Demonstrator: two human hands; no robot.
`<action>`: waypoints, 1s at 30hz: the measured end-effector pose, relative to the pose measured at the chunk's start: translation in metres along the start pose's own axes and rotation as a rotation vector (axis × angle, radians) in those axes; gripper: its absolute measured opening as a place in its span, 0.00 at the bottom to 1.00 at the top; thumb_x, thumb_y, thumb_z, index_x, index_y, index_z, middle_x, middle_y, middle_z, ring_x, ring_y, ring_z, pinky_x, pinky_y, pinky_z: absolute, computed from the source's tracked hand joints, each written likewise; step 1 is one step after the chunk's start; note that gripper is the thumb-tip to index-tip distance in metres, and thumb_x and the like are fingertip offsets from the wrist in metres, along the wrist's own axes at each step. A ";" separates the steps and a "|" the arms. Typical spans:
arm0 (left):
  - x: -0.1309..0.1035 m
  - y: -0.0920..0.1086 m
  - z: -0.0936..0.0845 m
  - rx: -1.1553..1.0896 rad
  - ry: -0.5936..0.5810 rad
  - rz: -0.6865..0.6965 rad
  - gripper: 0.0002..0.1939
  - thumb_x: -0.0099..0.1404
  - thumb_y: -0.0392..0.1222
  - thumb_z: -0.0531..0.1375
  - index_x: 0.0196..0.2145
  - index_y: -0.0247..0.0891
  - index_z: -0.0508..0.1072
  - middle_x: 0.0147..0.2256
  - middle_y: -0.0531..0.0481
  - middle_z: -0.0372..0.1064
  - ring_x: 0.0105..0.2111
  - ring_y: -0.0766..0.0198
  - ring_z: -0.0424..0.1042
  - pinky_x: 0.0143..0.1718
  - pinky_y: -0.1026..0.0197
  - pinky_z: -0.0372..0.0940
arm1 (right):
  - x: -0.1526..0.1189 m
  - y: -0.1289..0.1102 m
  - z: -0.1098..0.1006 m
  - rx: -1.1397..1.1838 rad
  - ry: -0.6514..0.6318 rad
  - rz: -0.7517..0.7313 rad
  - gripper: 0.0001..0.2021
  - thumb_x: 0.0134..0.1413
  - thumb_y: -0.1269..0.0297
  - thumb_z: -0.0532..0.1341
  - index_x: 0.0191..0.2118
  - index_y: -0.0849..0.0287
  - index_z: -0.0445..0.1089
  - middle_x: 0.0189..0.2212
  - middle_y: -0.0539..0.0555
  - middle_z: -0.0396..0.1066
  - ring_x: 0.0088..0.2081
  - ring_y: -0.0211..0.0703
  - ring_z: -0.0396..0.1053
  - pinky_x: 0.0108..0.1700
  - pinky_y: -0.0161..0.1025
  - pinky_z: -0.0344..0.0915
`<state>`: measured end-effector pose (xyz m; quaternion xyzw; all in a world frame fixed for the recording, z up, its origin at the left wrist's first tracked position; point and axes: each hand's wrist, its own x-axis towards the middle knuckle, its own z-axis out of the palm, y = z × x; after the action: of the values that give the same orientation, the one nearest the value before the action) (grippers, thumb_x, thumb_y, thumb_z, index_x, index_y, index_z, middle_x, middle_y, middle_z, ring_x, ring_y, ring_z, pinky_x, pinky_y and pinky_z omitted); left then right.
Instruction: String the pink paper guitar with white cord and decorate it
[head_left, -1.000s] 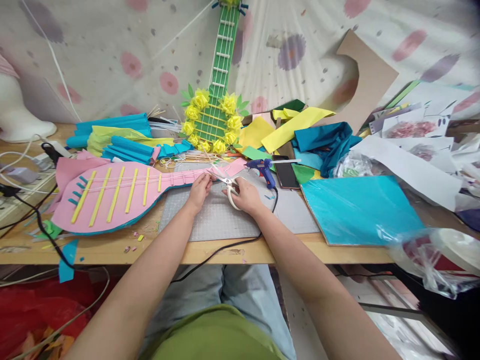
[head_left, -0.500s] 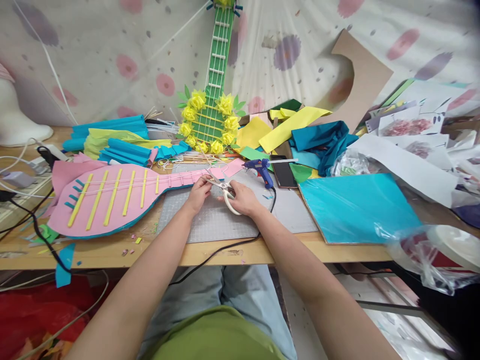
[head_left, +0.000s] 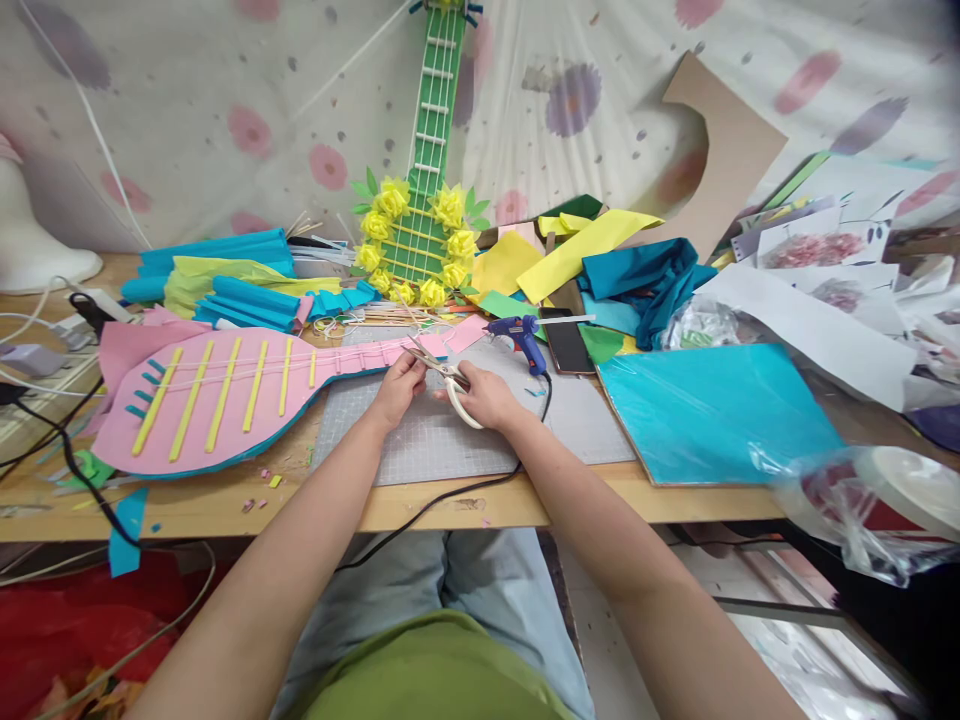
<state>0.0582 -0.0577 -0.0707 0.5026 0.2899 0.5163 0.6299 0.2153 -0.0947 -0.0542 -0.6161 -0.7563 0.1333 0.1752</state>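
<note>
My right hand point(head_left: 486, 396) is closed around the white handles of a pair of scissors point(head_left: 448, 371), whose blades point up and left. Close to the blades, my left hand point(head_left: 400, 388) has its thumb and fingers pinched together; what they hold is too small to make out. Just beyond both hands lies the neck of a pink paper lute-shaped instrument point(head_left: 225, 390), with a blue edge, yellow strips across its body and thin white strings running along it. Beneath my hands is a grey cutting mat point(head_left: 420, 450).
A blue glue gun point(head_left: 525, 340) lies right of my hands, its black cord crossing the mat. Behind it is a phone point(head_left: 570, 347). A green instrument with yellow flowers point(head_left: 416, 250) leans at the back. A blue sheet point(head_left: 720, 415) lies right; coloured paper scraps surround it.
Hardly anything differs. Both hands and the scissors stay at nearly the same spot by the pink neck, and the view has shifted slightly.
</note>
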 end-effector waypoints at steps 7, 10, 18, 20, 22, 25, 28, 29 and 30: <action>0.001 -0.001 -0.001 0.033 -0.003 0.039 0.17 0.51 0.52 0.63 0.25 0.35 0.66 0.22 0.57 0.53 0.18 0.75 0.45 0.18 0.69 0.46 | 0.001 0.004 0.001 -0.037 0.073 0.018 0.22 0.50 0.42 0.53 0.30 0.58 0.65 0.24 0.51 0.68 0.26 0.37 0.61 0.27 0.33 0.47; 0.001 0.000 -0.001 0.035 -0.009 0.030 0.18 0.52 0.53 0.63 0.25 0.35 0.66 0.21 0.57 0.53 0.18 0.76 0.45 0.18 0.69 0.46 | 0.002 0.008 -0.001 -0.020 0.090 0.015 0.21 0.50 0.43 0.53 0.28 0.59 0.65 0.22 0.51 0.67 0.25 0.36 0.59 0.27 0.33 0.47; 0.000 0.002 -0.002 0.052 -0.036 0.005 0.16 0.53 0.52 0.62 0.27 0.35 0.68 0.18 0.58 0.50 0.17 0.74 0.45 0.18 0.69 0.44 | -0.002 0.008 -0.010 0.087 0.016 -0.104 0.18 0.51 0.45 0.53 0.32 0.58 0.62 0.27 0.49 0.67 0.27 0.35 0.60 0.28 0.32 0.50; -0.001 0.002 -0.001 0.045 -0.019 -0.015 0.14 0.53 0.50 0.62 0.28 0.35 0.69 0.19 0.57 0.53 0.17 0.74 0.46 0.18 0.69 0.44 | -0.002 0.006 -0.009 0.061 0.002 -0.112 0.18 0.51 0.46 0.54 0.32 0.58 0.62 0.27 0.49 0.67 0.27 0.35 0.60 0.28 0.31 0.50; 0.000 0.002 -0.001 0.057 -0.010 -0.029 0.13 0.54 0.48 0.62 0.27 0.34 0.69 0.20 0.56 0.56 0.17 0.75 0.46 0.18 0.69 0.44 | -0.003 0.006 -0.009 0.027 0.000 -0.098 0.18 0.52 0.46 0.53 0.32 0.58 0.63 0.27 0.49 0.67 0.26 0.35 0.60 0.28 0.32 0.49; 0.000 0.001 -0.002 0.081 -0.013 -0.023 0.14 0.54 0.49 0.62 0.25 0.34 0.69 0.20 0.55 0.56 0.17 0.75 0.46 0.18 0.69 0.44 | -0.002 0.007 -0.007 -0.016 0.016 -0.062 0.19 0.51 0.45 0.53 0.32 0.58 0.64 0.26 0.50 0.68 0.27 0.36 0.61 0.27 0.32 0.48; 0.000 0.000 -0.003 0.097 -0.010 -0.009 0.15 0.54 0.50 0.62 0.24 0.34 0.68 0.19 0.56 0.53 0.17 0.75 0.46 0.18 0.69 0.44 | -0.001 0.007 -0.004 -0.028 0.020 -0.029 0.21 0.51 0.43 0.53 0.30 0.58 0.65 0.25 0.51 0.68 0.26 0.37 0.61 0.27 0.33 0.47; 0.000 0.000 -0.003 0.101 -0.012 -0.007 0.16 0.54 0.51 0.62 0.24 0.34 0.67 0.18 0.56 0.52 0.17 0.75 0.46 0.18 0.69 0.44 | -0.001 0.006 -0.003 -0.029 0.018 -0.021 0.22 0.51 0.42 0.52 0.28 0.58 0.65 0.24 0.51 0.68 0.26 0.37 0.60 0.27 0.33 0.47; 0.000 0.000 -0.002 0.105 -0.016 -0.006 0.16 0.54 0.51 0.61 0.23 0.34 0.67 0.18 0.57 0.50 0.17 0.74 0.46 0.18 0.69 0.44 | 0.000 0.006 -0.003 -0.033 0.022 -0.015 0.22 0.51 0.42 0.52 0.28 0.58 0.66 0.23 0.51 0.68 0.26 0.37 0.60 0.27 0.33 0.47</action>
<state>0.0561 -0.0574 -0.0713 0.5382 0.3131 0.4943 0.6067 0.2215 -0.0937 -0.0541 -0.6146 -0.7611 0.1126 0.1742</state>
